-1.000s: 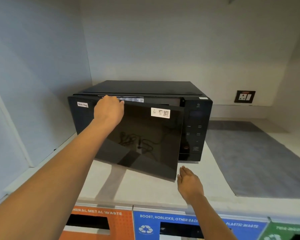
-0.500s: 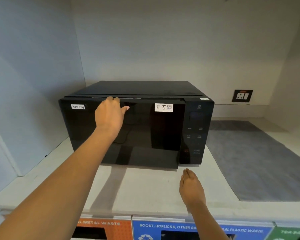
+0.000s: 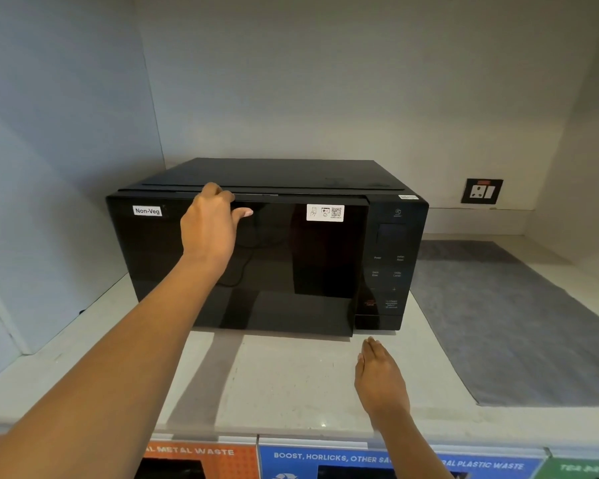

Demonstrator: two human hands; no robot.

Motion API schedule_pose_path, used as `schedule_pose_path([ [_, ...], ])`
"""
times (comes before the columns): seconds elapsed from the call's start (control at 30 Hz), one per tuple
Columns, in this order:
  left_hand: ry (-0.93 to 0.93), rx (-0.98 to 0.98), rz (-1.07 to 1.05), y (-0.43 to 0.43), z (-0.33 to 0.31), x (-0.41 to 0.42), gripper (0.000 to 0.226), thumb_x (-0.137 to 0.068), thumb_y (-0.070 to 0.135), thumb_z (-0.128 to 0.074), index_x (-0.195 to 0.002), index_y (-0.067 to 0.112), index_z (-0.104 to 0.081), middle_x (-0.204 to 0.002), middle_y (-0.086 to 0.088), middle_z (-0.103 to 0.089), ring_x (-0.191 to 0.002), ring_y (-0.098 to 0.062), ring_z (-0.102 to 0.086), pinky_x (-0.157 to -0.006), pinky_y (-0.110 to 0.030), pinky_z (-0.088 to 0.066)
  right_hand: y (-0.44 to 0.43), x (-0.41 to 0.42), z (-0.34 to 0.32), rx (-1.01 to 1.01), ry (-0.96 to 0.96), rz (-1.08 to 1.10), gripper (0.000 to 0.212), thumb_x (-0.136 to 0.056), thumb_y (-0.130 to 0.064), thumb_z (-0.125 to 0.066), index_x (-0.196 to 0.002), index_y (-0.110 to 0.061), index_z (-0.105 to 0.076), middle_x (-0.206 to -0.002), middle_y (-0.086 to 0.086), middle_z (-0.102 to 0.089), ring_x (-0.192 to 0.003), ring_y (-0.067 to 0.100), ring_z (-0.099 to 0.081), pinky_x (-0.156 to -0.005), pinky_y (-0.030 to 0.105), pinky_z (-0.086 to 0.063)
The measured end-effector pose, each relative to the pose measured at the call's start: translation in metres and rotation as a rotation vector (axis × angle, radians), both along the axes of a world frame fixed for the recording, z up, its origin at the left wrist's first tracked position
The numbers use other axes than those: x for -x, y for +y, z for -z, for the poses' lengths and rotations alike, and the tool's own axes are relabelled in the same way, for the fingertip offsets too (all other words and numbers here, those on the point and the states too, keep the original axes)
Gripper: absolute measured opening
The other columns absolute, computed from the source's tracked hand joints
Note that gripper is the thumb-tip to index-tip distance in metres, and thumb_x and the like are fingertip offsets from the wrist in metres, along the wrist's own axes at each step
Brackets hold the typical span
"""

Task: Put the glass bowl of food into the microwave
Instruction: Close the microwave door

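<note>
A black microwave with a "Non-Veg" label stands on the white counter. Its dark door looks closed against the body. My left hand reaches to the door's top edge, fingers curled over it and thumb out along the front. My right hand hovers flat and empty over the counter, just in front of the door's lower right corner. The control panel is on the microwave's right side. No glass bowl is in view.
A grey mat lies on the counter to the right of the microwave. A wall socket is behind it. Walls close in on the left and right. Labelled waste bins sit below the counter's front edge.
The microwave door, tilted outward a second ago, has swung up against the body under my left hand. My right hand has stayed low in front of it.
</note>
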State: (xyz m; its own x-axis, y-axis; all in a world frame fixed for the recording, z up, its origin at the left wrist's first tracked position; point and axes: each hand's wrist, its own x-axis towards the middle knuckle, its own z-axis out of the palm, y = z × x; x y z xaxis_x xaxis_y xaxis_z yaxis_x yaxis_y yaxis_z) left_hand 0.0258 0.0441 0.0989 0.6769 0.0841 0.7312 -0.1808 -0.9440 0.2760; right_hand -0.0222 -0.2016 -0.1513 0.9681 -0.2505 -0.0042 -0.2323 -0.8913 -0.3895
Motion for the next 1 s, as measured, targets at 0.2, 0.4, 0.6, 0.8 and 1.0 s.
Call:
schedule_pose_path([
  [0.2, -0.006, 0.046, 0.024, -0.0002, 0.0001, -0.0029, 0.041, -0.085, 0.026, -0.066, -0.116, -0.002, -0.065, -0.112, -0.019, -0.059, -0.1, -0.033, -0.06, -0.08, -0.039, -0.053, 0.0, 0.0016, 0.0005, -0.046, -0.008, 0.009, 0.061, -0.097, -0.045, -0.025, -0.149, -0.023, -0.001, -0.159, -0.004, 0.0, -0.146, 0.02, -0.009, -0.118, 0.032, -0.015],
  [0.4, -0.029, 0.075, 0.043, -0.001, 0.0, -0.0043, 0.04, -0.084, 0.024, -0.068, -0.113, -0.002, -0.065, -0.113, -0.019, -0.062, -0.103, -0.033, -0.061, -0.084, -0.04, -0.053, 0.0003, 0.0013, 0.0022, -0.058, 0.005, 0.01, 0.062, -0.097, -0.047, -0.024, -0.149, -0.024, 0.0, -0.159, -0.004, 0.001, -0.147, 0.019, -0.007, -0.118, 0.032, -0.014],
  [0.6, -0.034, 0.062, 0.04, -0.0011, -0.0012, -0.0051, 0.039, -0.084, 0.023, -0.067, -0.113, -0.002, -0.066, -0.113, -0.017, -0.062, -0.107, -0.032, -0.06, -0.086, -0.04, -0.052, 0.0, 0.0014, 0.0027, -0.023, 0.013, -0.001, 0.062, -0.097, -0.046, -0.023, -0.149, -0.023, 0.002, -0.159, -0.003, 0.003, -0.147, 0.02, -0.005, -0.119, 0.033, -0.014],
  [0.8, -0.024, 0.058, 0.029, -0.001, -0.0034, -0.0059, 0.041, -0.082, 0.025, -0.069, -0.112, -0.003, -0.066, -0.111, -0.017, -0.064, -0.103, -0.032, -0.062, -0.084, -0.039, -0.053, -0.0005, 0.002, 0.0025, -0.03, 0.013, -0.005, 0.062, -0.097, -0.045, -0.024, -0.148, -0.023, 0.002, -0.159, -0.003, 0.004, -0.147, 0.02, -0.005, -0.119, 0.033, -0.014],
  [1.0, -0.012, 0.08, 0.017, -0.0052, -0.006, -0.0094, 0.042, -0.081, 0.026, -0.071, -0.109, -0.004, -0.067, -0.109, -0.018, -0.065, -0.1, -0.032, -0.063, -0.081, -0.038, -0.053, -0.0004, 0.0008, 0.0029, 0.012, 0.029, -0.017, 0.063, -0.097, -0.044, -0.026, -0.149, -0.021, 0.002, -0.159, -0.003, 0.004, -0.147, 0.02, -0.004, -0.12, 0.033, -0.014],
])
